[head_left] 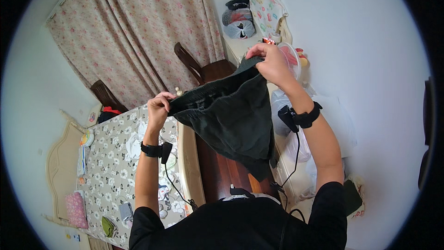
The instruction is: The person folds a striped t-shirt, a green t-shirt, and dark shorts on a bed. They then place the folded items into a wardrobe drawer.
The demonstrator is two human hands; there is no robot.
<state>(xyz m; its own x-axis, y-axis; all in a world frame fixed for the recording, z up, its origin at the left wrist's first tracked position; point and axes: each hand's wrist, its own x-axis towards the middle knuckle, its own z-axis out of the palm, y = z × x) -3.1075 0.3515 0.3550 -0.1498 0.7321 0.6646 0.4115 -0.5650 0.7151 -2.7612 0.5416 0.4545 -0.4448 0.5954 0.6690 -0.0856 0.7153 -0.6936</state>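
Note:
A pair of dark green-black shorts [236, 120] with an elastic waistband hangs in the air between my two hands. My left hand [159, 106] pinches one end of the waistband, fingers closed on the cloth. Higher up and to the right, my right hand [270, 62] grips the other end. The waistband is stretched between them at a slant, and its opening gapes toward me. Below it the legs of the shorts hang down in folds. Each wrist wears a black strap with a small device and a cable.
To the left stands a bed [111, 162] with a floral sheet, folded clothes and a pink pillow [76, 208]. Wooden chairs [215, 71] stand before the curtain [138, 28]. A white fan [290, 60] and plastic bags [298, 146] sit along the right wall. Wooden floor [215, 166] shows below.

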